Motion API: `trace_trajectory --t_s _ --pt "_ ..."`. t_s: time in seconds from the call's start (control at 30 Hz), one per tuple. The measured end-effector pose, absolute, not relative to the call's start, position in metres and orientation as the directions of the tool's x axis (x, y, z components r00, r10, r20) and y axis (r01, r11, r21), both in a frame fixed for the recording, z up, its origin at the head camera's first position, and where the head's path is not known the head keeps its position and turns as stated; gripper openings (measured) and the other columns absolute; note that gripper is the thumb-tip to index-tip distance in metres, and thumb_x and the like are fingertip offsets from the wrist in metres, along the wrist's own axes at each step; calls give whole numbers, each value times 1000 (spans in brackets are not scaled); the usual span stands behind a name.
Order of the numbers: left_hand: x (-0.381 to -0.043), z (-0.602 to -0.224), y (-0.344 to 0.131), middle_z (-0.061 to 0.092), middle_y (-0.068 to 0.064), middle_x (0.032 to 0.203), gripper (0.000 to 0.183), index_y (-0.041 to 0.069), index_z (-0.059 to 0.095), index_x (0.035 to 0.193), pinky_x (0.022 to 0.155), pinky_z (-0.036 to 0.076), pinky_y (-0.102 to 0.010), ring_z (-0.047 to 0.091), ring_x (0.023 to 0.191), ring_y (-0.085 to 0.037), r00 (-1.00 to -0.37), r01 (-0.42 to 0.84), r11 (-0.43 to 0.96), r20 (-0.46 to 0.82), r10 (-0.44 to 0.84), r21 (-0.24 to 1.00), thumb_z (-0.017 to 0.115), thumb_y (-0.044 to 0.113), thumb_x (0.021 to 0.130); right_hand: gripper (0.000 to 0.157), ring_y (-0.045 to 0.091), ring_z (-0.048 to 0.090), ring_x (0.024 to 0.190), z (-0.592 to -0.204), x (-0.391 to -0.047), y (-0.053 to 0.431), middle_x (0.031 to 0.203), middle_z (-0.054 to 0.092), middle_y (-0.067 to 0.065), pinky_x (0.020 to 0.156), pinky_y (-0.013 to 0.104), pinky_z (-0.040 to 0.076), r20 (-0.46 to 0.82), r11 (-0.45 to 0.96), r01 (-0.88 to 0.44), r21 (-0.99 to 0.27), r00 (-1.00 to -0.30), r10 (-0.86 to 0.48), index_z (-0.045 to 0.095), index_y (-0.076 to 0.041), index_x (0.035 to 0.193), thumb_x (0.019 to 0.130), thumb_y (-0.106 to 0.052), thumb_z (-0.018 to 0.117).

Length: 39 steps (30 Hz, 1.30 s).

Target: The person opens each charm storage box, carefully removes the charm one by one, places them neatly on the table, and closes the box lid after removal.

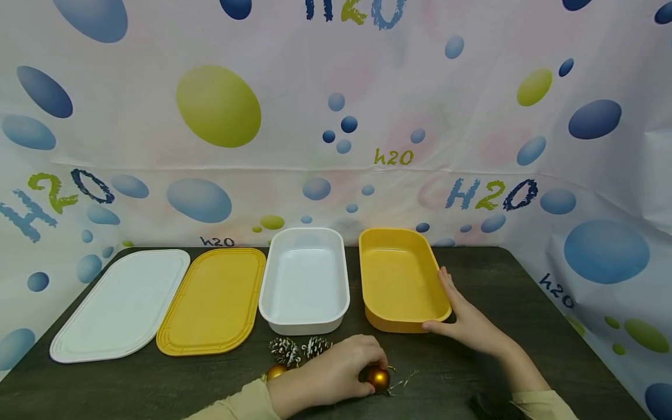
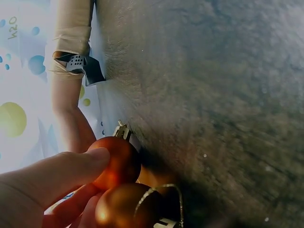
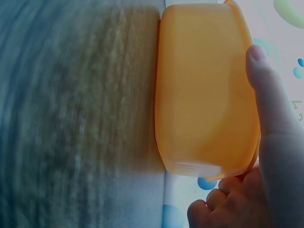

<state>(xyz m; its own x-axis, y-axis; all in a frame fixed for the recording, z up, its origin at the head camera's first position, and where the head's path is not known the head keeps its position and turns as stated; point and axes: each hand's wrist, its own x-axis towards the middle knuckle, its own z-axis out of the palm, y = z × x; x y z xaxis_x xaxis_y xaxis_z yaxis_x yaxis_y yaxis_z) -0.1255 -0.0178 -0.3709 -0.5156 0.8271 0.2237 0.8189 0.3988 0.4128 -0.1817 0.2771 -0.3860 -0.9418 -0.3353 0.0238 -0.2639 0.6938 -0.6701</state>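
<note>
My left hand point(image 1: 338, 370) pinches a shiny copper-orange Christmas bauble point(image 1: 378, 380) low over the dark table. In the left wrist view the thumb presses on the orange bauble point(image 2: 122, 164), which has a gold cap. Close against it is a second, golden bauble point(image 2: 121, 205) with a gold string loop; whether the fingers also hold that one is unclear. My right hand point(image 1: 472, 326) holds the near right corner of a yellow plastic container point(image 1: 401, 280), thumb at the front rim and fingers along the right side. The right wrist view shows its thumb lying over the rim of the container point(image 3: 204, 90).
Left of the yellow container stands a white container point(image 1: 304, 280). A yellow lid point(image 1: 212, 300) and a white lid point(image 1: 123, 306) lie further left. Two snow-tipped pine cones point(image 1: 284, 352) and a gold bauble point(image 1: 276, 371) lie behind my left forearm. A patterned sheet point(image 1: 294, 192) hangs behind the table.
</note>
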Motion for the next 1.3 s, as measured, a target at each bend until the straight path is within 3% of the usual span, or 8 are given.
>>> trace_trajectory --t_s 0.47,0.7,0.87,1.1,1.3 --pt "-124 -362 -25 58 10 96 22 13 67 96 79 37 -7 49 88 1 -527 812 377 280 803 446 78 8 77 111 44 -1 141 -387 -184 275 158 -12 10 98 74 13 25 680 -269 -682 -938 -346 -9 -28 153 82 -39 75" --pt "-120 -340 -47 58 11 104 23 12 67 102 86 44 -18 54 98 -4 -621 704 404 231 749 585 75 6 81 111 46 -2 140 -387 -182 275 158 -10 14 96 76 12 21 668 -265 -696 -937 -350 -11 -31 152 82 -37 76" --pt "-118 -334 -74 59 9 104 24 12 66 103 82 50 -24 58 93 -8 -700 630 405 258 666 663 75 5 82 112 47 -1 140 -386 -182 276 158 -11 14 96 76 13 19 669 -270 -693 -934 -357 -11 -30 152 82 -36 76" --pt "-118 -338 -120 62 7 99 30 18 65 101 74 53 -27 60 87 -12 -766 617 419 384 516 666 77 2 79 114 47 -3 140 -381 -182 277 157 -14 14 97 75 12 19 685 -283 -671 -931 -366 -9 -23 153 80 -37 77" --pt "-114 -342 -157 62 6 93 29 14 67 101 69 53 -28 58 78 -10 -819 573 534 417 393 622 79 3 77 114 43 -10 141 -375 -181 278 157 -16 10 98 74 10 71 677 -344 -651 -915 -397 -3 -14 154 78 -35 79"
